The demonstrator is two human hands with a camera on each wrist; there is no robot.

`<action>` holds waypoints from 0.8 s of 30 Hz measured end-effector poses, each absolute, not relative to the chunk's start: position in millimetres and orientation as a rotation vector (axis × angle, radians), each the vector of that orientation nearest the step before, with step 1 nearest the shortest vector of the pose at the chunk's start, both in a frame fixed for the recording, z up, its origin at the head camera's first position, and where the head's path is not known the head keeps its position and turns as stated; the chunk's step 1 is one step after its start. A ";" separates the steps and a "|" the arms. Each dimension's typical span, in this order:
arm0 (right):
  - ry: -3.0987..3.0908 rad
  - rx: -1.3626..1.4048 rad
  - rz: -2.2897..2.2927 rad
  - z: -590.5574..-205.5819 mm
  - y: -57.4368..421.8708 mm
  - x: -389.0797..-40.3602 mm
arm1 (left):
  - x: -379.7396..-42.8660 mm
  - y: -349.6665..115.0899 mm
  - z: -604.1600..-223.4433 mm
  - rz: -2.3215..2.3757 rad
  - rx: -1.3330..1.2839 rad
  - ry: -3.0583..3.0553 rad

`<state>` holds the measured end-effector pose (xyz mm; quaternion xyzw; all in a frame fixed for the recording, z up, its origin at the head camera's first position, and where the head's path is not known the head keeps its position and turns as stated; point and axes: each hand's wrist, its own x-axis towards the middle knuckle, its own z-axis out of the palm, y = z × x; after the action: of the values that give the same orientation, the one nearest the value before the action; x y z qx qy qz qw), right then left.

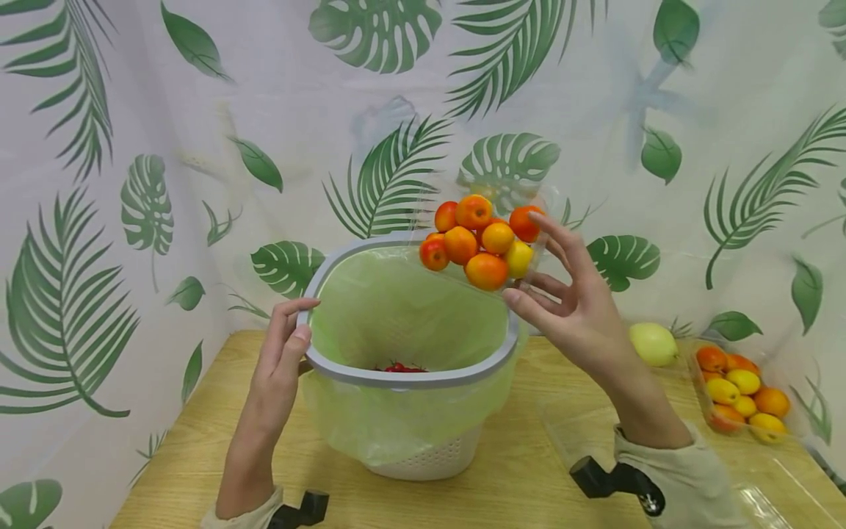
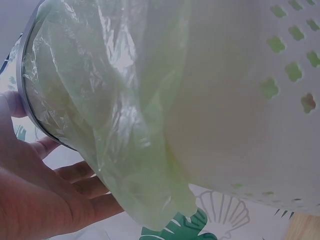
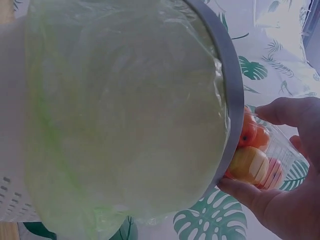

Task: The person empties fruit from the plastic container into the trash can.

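Note:
A white bin with a grey rim [image 1: 413, 378] and a pale green liner bag [image 1: 410, 308] stands on the table. My left hand [image 1: 279, 367] pinches the rim at its left side, thumb and index finger on it; the left wrist view shows the other fingers beside the liner. Over the back right of the rim, my right hand [image 1: 581, 308] grips a clear plastic box [image 3: 285, 150] by its side. The box is tilted toward the bin, with orange and yellow fruits [image 1: 485, 239] in it. Small red fruits [image 1: 399, 367] lie inside the bin, mostly hidden by the rim.
To the right, another clear box of orange and yellow fruits [image 1: 743, 393] stands on the wooden table [image 1: 198, 441]. A pale yellow-green round fruit [image 1: 653, 344] lies beside it. More clear plastic lies near the right forearm. A leaf-patterned sheet [image 1: 264, 110] hangs behind.

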<state>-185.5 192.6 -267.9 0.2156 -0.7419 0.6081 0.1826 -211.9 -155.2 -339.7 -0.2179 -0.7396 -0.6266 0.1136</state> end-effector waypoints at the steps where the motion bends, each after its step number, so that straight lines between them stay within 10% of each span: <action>1: -2.100 0.606 1.703 -268.8 192.5 -185.6 | -211.9 -155.1 -339.7 -1.838 -0.641 -2.169; 24: -2.161 0.704 1.475 -276.8 189.8 -181.7 | -211.9 -155.2 -341.2 -1.837 -0.639 -2.169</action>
<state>-181.7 189.8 -276.8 0.2537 -0.7790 0.5318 0.2144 -211.9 -155.2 -341.2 -0.2178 -0.7396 -0.6265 0.1142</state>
